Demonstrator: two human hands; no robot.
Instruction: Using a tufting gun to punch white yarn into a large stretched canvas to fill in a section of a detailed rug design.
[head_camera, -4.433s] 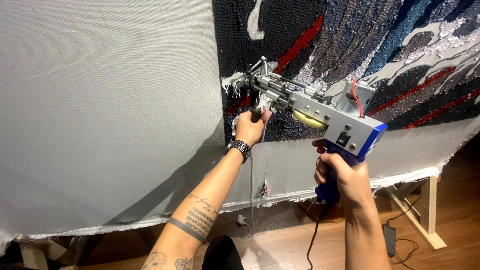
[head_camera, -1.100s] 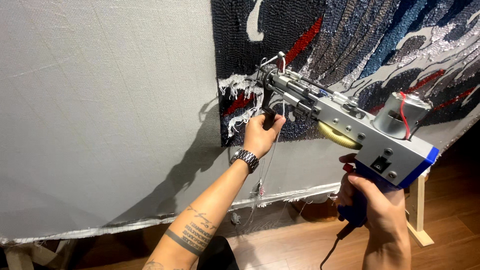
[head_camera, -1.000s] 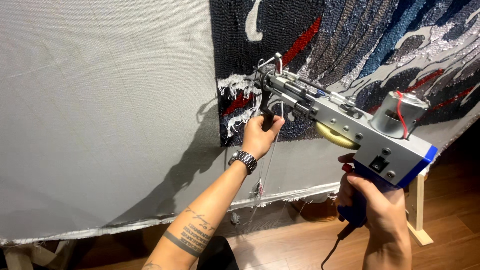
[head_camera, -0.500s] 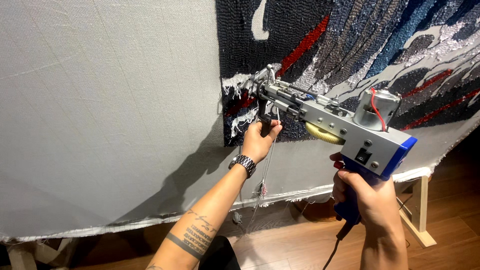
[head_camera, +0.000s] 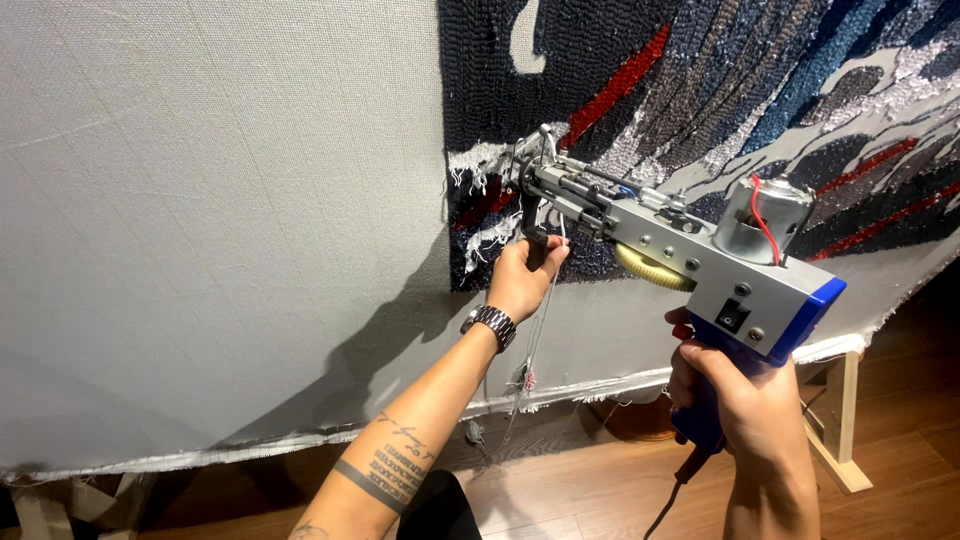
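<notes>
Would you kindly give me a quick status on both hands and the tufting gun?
Left hand grips front handle. Right hand grips blue rear grip. Tufting gun has its tip at the tufted rug's left edge on grey backing cloth. Nothing blocking.

L hand (head_camera: 522, 280) raised, fingers curled – R hand (head_camera: 735, 395) lower, fist clenched

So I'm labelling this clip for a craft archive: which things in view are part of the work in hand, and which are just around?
In use:
- tufting gun, front handle in the left hand, blue rear handle in the right hand
- grey backing cloth
- tufted rug area at the gun's tip
- yarn strand hanging below the gun

Just around:
- wooden frame leg
- wooden floor
- wristwatch
</notes>
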